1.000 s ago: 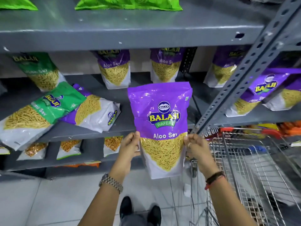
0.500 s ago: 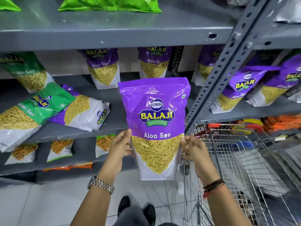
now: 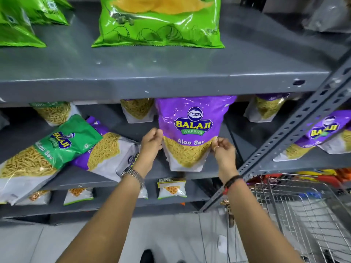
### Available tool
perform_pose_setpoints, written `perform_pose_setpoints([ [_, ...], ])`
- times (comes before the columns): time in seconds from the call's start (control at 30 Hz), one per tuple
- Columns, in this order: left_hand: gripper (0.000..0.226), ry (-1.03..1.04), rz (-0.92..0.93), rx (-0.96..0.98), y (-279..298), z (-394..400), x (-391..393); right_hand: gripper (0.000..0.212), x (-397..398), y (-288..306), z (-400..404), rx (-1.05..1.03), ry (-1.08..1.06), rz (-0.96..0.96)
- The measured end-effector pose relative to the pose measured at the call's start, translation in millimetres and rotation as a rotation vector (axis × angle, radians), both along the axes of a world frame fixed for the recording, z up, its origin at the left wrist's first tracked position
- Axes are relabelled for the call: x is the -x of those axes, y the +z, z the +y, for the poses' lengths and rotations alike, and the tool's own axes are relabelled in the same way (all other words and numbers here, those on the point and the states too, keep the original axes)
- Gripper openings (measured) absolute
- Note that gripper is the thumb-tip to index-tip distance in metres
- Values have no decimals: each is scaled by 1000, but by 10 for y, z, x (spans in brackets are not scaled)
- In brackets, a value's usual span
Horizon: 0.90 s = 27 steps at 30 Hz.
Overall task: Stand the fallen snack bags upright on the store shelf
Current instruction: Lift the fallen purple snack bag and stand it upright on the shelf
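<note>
A purple Aloo Sev bag stands upright on the middle grey shelf, its top hidden under the shelf above. My left hand grips its left edge and my right hand pinches its right edge. To the left, a green sev bag lies tilted over a fallen purple bag. More purple bags stand at the back of the shelf.
A perforated grey upright slants across the right, with tilted purple bags beyond it. A wire shopping cart stands at lower right. Bright green bags lie on the upper shelf. Small packets sit on the lower shelf.
Both hands have carried the purple bag forward and up from in front of the shelf onto the middle shelf, and my view has come much closer to the rack.
</note>
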<state>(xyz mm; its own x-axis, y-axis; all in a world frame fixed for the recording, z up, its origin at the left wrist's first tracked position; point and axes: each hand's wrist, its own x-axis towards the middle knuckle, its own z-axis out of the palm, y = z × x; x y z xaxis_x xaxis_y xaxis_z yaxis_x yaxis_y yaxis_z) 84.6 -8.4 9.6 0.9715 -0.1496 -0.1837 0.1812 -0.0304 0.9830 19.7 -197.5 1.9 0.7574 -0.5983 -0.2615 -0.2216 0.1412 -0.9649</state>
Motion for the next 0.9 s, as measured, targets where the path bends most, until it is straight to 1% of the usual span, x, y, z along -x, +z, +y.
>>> perform_pose_setpoints([
  [0.07, 23, 5, -28, -40, -82, -55, -204, 33, -241, -55, -104, 33, -37, -6],
  [0.13, 26, -15, -39, -84, -201, -105, -377, 28, -419, -145, -198, 74, -81, 9],
  [0.27, 33, -47, -34, -116, -325, -221, -594, 26, -553, -214, -244, 80, -141, 11],
  [0.3, 35, -49, -25, -138, -260, -240, -585, 25, -552, -214, -240, 95, -142, 22],
  [0.33, 32, -57, -20, -154, -194, -233, -569, 24, -546, -256, -259, 90, -150, 44],
  [0.37, 25, -56, -19, -151, -99, -210, -530, 22, -532, -286, -262, 66, -165, 65],
  [0.4, 13, -45, -23, -122, 2, -167, -470, 20, -495, -325, -250, 34, -177, 101],
  [0.43, 6, -29, -27, -75, 78, -97, -405, 17, -440, -336, -202, 0, -192, 146],
  [0.5, 11, 4, -51, 43, 187, 125, -247, 10, -264, -324, -3, -81, -182, 233],
  [0.57, 15, 83, -83, 144, 199, 459, -116, 9, -117, -350, 249, -139, -85, 333],
  [0.63, 18, 203, -97, 181, 151, 846, -15, 18, -101, -361, 517, -162, 31, 384],
  [0.67, 20, 279, -85, 196, 91, 1039, 10, 17, -152, -341, 657, -170, 101, 393],
  [0.73, 23, 456, 5, 243, -61, 1396, 58, 19, -309, -250, 975, -152, 264, 392],
  [0.77, 22, 545, 65, 262, -139, 1554, 84, 19, -413, -241, 1135, -114, 326, 384],
  [0.8, 20, 630, 120, 272, -220, 1694, 98, 20, -518, -216, 1305, -29, 368, 374],
  [0.87, 11, 771, 243, 240, -345, 1934, 116, 29, -712, -174, 1614, 200, 432, 313],
  [0.9, 14, 805, 326, 226, -384, 2025, 106, 28, -796, -130, 1757, 307, 475, 281],
])
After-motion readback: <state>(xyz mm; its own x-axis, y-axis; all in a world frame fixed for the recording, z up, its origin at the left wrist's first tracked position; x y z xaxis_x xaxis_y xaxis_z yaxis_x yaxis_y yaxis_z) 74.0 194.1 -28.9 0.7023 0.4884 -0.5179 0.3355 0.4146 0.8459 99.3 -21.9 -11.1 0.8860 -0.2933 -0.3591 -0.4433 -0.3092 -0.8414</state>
